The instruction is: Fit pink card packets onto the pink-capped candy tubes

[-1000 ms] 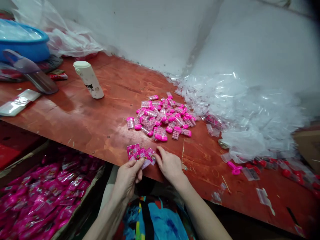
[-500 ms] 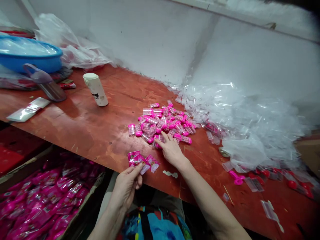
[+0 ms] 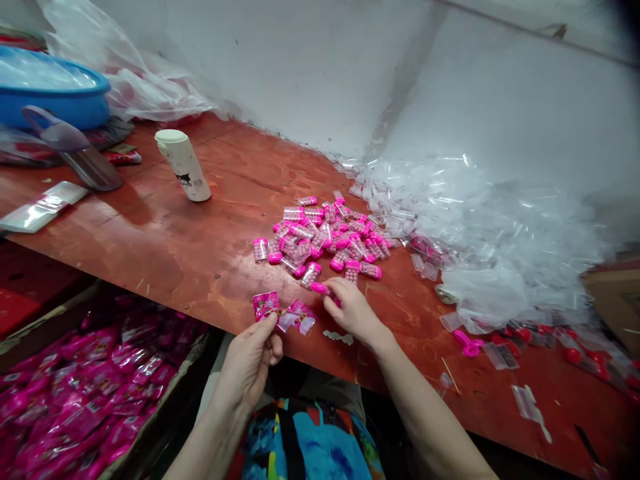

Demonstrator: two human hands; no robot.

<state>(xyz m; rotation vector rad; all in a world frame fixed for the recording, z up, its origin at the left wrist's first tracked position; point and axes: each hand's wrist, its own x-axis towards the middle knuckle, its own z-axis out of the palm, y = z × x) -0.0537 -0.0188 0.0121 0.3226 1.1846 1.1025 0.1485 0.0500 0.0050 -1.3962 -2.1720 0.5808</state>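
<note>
My left hand (image 3: 255,357) pinches a pink printed wrapper (image 3: 266,305) at the table's front edge. A second pink wrapper (image 3: 301,316) lies just right of it, beside a clear piece of plastic. My right hand (image 3: 351,308) has its fingers closed on a small pink-capped bottle (image 3: 320,288), mostly hidden by the fingers. Beyond that hand spreads a heap of clear bottles with pink caps (image 3: 327,235), filled with pink beads.
A white tumbler (image 3: 184,165), a grey bottle (image 3: 83,157) and a blue basin (image 3: 55,90) stand left. Clear plastic pieces (image 3: 480,233) pile up right, near a pink plastic piece (image 3: 468,343). Below left, a box holds pink packets (image 3: 100,393).
My right hand has drawn back from the heap toward me, its fingers now closed on a bottle. The view has shifted slightly. My left hand still pinches the wrapper.
</note>
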